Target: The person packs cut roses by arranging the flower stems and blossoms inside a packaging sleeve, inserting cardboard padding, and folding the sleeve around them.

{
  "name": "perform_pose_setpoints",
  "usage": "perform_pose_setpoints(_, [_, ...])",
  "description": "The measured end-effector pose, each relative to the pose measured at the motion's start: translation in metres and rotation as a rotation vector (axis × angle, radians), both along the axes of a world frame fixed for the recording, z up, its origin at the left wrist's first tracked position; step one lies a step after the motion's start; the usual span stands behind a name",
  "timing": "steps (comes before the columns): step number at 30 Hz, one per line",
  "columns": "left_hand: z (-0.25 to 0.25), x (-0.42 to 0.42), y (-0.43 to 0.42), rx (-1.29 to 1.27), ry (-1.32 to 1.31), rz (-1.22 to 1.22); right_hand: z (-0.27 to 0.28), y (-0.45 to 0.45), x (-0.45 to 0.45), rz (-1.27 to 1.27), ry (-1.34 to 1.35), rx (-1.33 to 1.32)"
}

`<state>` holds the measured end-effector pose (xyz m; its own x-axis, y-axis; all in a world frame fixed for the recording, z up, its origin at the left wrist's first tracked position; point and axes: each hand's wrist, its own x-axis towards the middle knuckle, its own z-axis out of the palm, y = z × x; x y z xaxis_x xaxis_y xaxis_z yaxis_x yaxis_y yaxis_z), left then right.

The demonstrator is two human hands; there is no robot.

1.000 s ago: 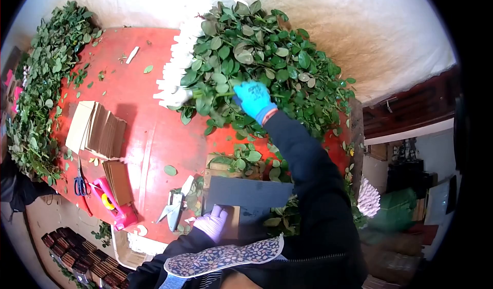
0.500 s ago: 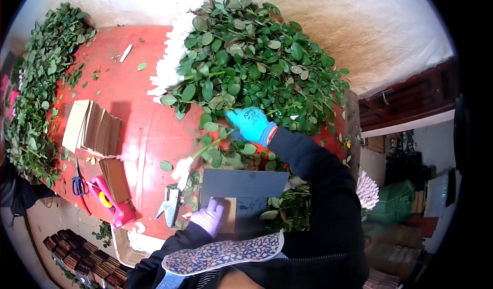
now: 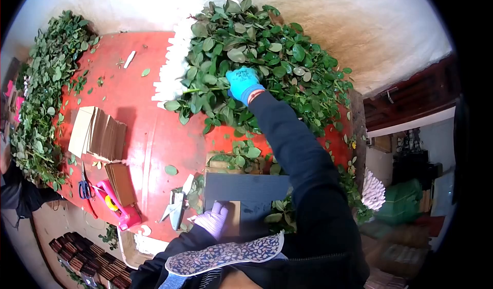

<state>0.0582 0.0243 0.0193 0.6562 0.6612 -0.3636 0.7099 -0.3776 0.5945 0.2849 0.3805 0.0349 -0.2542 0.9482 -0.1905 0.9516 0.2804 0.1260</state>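
Note:
My left hand point(image 3: 211, 222), in a lavender glove, lies at the lower left of a ridged grey board point(image 3: 246, 186), beside a strip of brown cardboard point(image 3: 233, 218). Its fingers are stretched out, thumb apart. Further out, my right hand point(image 3: 244, 85), in a blue glove, reaches onto a large heap of leafy stems point(image 3: 303, 83). Its fingers are closed around a leafy stem point(image 3: 192, 90), with the fingertips partly hidden among leaves. White-wrapped ends point(image 3: 172, 73) line the heap's left side. Grey-handled clippers point(image 3: 175, 212) rest left of my left hand.
Left on the red table point(image 3: 154, 130) stand folded cardboard pieces point(image 3: 100, 135), blue-handled scissors point(image 3: 84, 189) and a pink tape dispenser point(image 3: 118, 209). Another leafy heap point(image 3: 46, 94) lines the far left edge. A white basket point(image 3: 131, 250) sits below the table edge.
My right hand has moved up and away onto the heap. The leafy stem it held over the board is no longer in it. My left hand stays near the board.

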Motion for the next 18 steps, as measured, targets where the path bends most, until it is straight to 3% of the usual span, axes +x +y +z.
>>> perform_pose_setpoints(1, [0.002,-0.001,0.001,0.002,-0.003,0.001,-0.001,-0.011,0.0,0.025,-0.024,-0.038])
perform_pose_setpoints(3, [0.001,-0.001,0.003,0.011,-0.017,0.012,-0.023,-0.052,0.016,0.293,-0.005,0.287])
perform_pose_setpoints(6, [-0.002,0.0,0.002,-0.034,0.022,-0.002,-0.012,-0.107,0.03,0.329,-0.009,0.169])
perform_pose_setpoints(7, [-0.005,-0.001,0.001,-0.039,0.018,-0.004,0.006,-0.12,0.031,0.229,-0.02,0.018])
perform_pose_setpoints(9, [-0.004,0.0,-0.001,-0.008,0.03,0.003,0.026,-0.145,0.045,0.252,0.0,0.215])
perform_pose_setpoints(11, [0.001,-0.001,-0.001,0.016,0.036,0.005,0.06,-0.156,0.055,0.179,0.007,0.192])
perform_pose_setpoints(13, [-0.004,0.0,-0.003,0.053,0.064,0.0,0.069,-0.158,0.091,0.134,0.257,0.448])
perform_pose_setpoints(15, [0.001,0.0,-0.002,0.068,0.059,0.009,0.076,-0.145,0.147,-0.041,1.133,0.209])
perform_pose_setpoints(16, [0.004,0.0,-0.003,0.077,0.043,0.015,0.096,-0.158,0.165,-0.036,1.122,0.199])
perform_pose_setpoints(18, [0.002,-0.001,-0.003,0.09,-0.015,0.03,0.175,-0.192,0.181,-0.321,1.687,0.614])
